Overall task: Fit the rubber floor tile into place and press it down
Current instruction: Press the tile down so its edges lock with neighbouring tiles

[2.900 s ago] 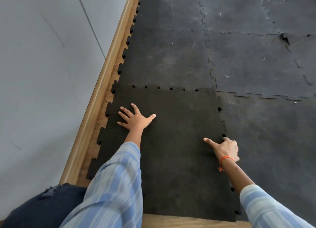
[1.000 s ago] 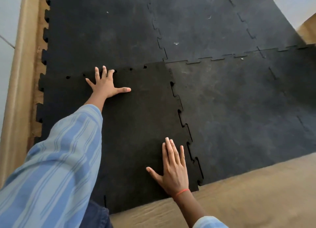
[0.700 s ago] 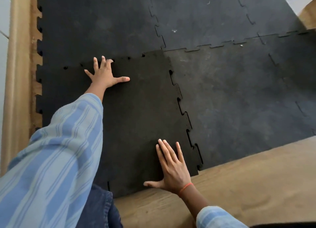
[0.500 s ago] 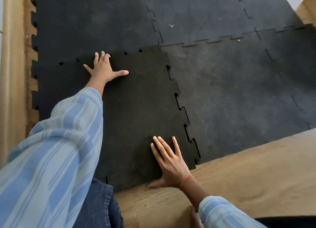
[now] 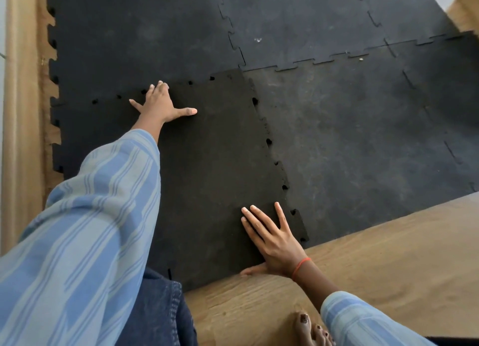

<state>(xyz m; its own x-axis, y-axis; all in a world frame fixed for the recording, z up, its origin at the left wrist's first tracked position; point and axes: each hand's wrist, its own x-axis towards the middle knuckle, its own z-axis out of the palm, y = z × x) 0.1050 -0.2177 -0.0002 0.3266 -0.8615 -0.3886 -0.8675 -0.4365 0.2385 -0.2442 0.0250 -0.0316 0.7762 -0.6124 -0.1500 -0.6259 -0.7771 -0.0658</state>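
Note:
A dark black rubber floor tile (image 5: 215, 164) with jigsaw edges lies among greyer laid tiles (image 5: 350, 138). Its far edge and right edge meet the neighbours, with small dark gaps showing along both seams. My left hand (image 5: 160, 105) lies flat with fingers spread near the tile's far edge, fingertips at the seam. My right hand (image 5: 272, 239) rests flat on the tile's near right corner, with its thumb on the wooden floor at the tile's near edge. Neither hand holds anything.
Bare wooden floor (image 5: 375, 268) runs along the near side and right. A wooden skirting board (image 5: 20, 112) and a strip of floor border the tiles on the left. My knee in blue denim (image 5: 160, 314) and bare toes (image 5: 311, 330) are at the bottom.
The tile's right seam has closed up compared with half a second ago. My right hand slid slightly toward the near right corner; my left hand stays pressed at the far edge.

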